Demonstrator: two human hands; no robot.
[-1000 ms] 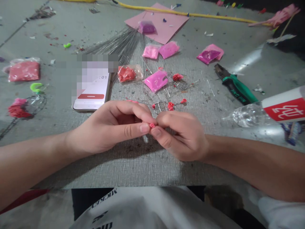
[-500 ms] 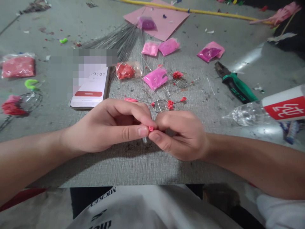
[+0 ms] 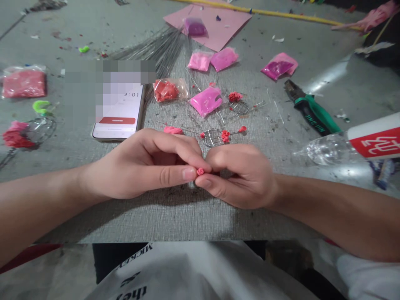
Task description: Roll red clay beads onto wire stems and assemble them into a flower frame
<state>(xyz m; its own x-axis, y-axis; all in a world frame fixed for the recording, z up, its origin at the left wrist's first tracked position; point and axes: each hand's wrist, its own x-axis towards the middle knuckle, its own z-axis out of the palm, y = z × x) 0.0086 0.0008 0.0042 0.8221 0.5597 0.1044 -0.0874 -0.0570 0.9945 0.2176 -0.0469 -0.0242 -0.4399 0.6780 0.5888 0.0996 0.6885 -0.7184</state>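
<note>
My left hand (image 3: 150,164) and my right hand (image 3: 240,175) meet fingertip to fingertip over the grey mat (image 3: 187,216). Both are closed in a pinch on a tiny red clay piece (image 3: 200,171) held between thumbs and forefingers. Just beyond my fingers lies a small wire frame with red clay bits (image 3: 215,136) and a pink clay piece (image 3: 173,130). The undersides of my fingers are hidden.
A phone (image 3: 118,112) lies at the left. Bags of red clay (image 3: 167,89) and pink clay (image 3: 206,101) sit behind, with a bundle of wires (image 3: 156,48), green-handled pliers (image 3: 312,110) and a plastic bottle (image 3: 353,143) at the right.
My hands stay together; the fingers shift slightly around the red piece. The view has drifted down a little.
</note>
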